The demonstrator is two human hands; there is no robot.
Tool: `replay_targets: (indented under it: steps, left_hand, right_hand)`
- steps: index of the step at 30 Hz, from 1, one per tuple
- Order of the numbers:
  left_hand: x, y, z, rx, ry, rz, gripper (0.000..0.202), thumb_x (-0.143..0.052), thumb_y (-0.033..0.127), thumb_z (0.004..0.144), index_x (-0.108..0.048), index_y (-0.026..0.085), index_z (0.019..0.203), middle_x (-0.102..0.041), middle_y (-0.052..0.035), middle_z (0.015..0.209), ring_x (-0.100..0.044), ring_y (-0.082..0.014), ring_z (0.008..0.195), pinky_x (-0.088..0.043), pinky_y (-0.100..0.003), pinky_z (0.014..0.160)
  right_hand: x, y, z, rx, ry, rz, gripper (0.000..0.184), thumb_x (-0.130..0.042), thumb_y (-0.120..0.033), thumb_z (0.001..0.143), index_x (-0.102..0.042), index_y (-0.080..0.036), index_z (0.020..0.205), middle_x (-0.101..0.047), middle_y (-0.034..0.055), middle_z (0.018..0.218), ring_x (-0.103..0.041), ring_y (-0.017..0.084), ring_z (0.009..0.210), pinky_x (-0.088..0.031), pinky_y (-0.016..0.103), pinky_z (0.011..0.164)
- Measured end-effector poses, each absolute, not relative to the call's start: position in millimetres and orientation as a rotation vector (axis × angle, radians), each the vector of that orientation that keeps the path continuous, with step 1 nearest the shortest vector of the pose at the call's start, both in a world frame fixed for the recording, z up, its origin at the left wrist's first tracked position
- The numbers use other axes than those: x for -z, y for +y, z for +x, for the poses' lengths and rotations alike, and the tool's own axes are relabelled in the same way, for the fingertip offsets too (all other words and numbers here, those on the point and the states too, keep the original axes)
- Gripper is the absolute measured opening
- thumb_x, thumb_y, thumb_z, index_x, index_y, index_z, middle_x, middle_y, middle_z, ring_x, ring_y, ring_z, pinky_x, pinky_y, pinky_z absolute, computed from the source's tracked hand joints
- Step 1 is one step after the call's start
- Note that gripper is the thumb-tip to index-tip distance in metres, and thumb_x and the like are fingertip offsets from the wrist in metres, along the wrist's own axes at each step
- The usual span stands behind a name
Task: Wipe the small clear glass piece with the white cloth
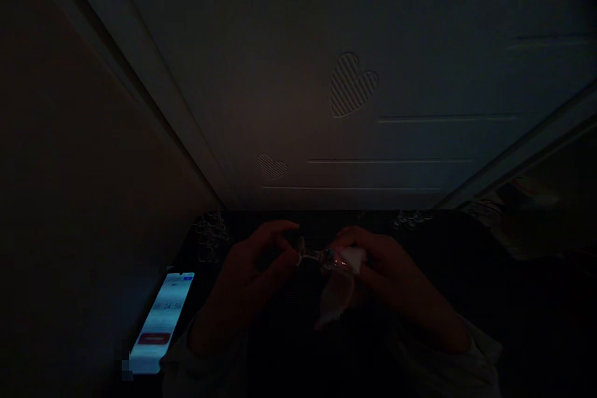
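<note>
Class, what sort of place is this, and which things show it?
Probably a dark room in a home: a panel with hearts, a lit phone and a stemmed glass.

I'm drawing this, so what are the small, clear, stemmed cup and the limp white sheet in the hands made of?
The small, clear, stemmed cup looks like smooth, shiny glass: it's see-through with bright glints, though maybe clear plastic. The limp white sheet looks matte and hangs softly, like tissue or cloth; it's too dark to tell.
</note>
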State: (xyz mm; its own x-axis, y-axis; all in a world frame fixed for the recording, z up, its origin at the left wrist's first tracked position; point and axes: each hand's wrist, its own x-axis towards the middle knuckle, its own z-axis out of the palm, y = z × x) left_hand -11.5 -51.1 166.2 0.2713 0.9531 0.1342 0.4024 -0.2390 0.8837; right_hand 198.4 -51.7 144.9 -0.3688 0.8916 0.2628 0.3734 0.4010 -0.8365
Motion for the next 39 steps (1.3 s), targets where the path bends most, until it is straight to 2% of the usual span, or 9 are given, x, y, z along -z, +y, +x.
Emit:
replay_targets:
  steps: [8,22,29,36,39]
  left_hand:
    - [-168,-52,-6,-0.842,1.267,1.862,0.022,-0.054,0.033,0.082,-0.063,0.021,0.098,-0.064,0.0026,0.072,-0.059,-0.0126,0.065,-0.045,-0.021,0.058]
    - [-171,-51,-8,-0.875,1.190,1.942,0.025,-0.057,0.029,0.080,-0.065,0.023,0.104,-0.069,-0.0002,0.085,-0.063,-0.0165,0.079,-0.048,-0.026,0.077]
    - [-169,-52,-13,-0.855,1.091,2.057,0.029,-0.056,0.025,0.083,-0.061,0.025,0.112,-0.068,-0.0026,0.103,-0.061,-0.0176,0.092,-0.047,-0.027,0.083]
    - [-167,-52,-17,-0.899,1.085,1.978,0.038,-0.056,0.032,0.082,-0.055,0.024,0.120,-0.066,-0.0045,0.108,-0.058,-0.0208,0.101,-0.043,-0.030,0.089]
    - [-166,-51,-18,-0.982,1.134,1.884,0.041,-0.055,0.038,0.082,-0.055,0.022,0.120,-0.068,-0.0043,0.100,-0.060,-0.0212,0.094,-0.045,-0.029,0.083]
  right_hand:
    - [-148,-52,196,-0.890,-1.920,-1.082,0.015,-0.048,-0.013,0.077,-0.060,-0.019,0.084,-0.065,0.0032,0.080,-0.061,0.016,0.072,-0.045,0.026,0.062]
    - [-149,-53,197,-0.886,-1.882,-1.068,0.014,-0.049,-0.016,0.079,-0.061,-0.020,0.085,-0.064,0.0025,0.081,-0.060,0.015,0.070,-0.043,0.025,0.061]
    - [-148,-54,199,-0.907,-1.856,-1.070,0.012,-0.051,-0.017,0.079,-0.061,-0.020,0.084,-0.063,0.0021,0.080,-0.059,0.015,0.070,-0.043,0.024,0.060]
    - [-147,-54,199,-0.896,-1.854,-1.053,0.015,-0.049,-0.018,0.079,-0.062,-0.019,0.085,-0.065,0.0032,0.082,-0.061,0.016,0.073,-0.044,0.025,0.062]
    - [-146,-54,199,-0.841,-1.869,-1.067,0.015,-0.050,-0.016,0.077,-0.063,-0.020,0.085,-0.066,0.0032,0.083,-0.062,0.017,0.075,-0.044,0.025,0.064]
